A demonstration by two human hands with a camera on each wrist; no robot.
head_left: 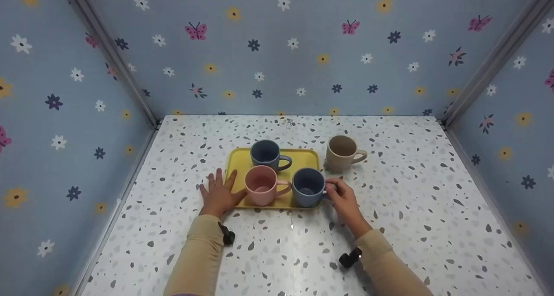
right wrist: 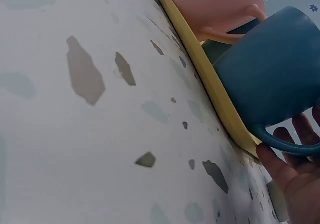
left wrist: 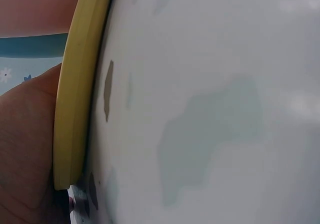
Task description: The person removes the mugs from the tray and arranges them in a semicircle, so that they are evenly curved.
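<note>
A yellow tray bears three mugs. The front-right blue mug has its handle toward my right hand, whose thumb and fingers hold that handle; the right wrist view shows the thumb low by the blue mug's handle. Left of it stands a pink mug, and behind that a darker blue mug. My left hand lies with fingers spread at the tray's left edge, thumb toward the pink mug. In the left wrist view the palm is against the tray's rim.
A beige mug stands on the table just right of the tray, its handle pointing right. The speckled white table is bounded by flower-patterned panels at the back and both sides.
</note>
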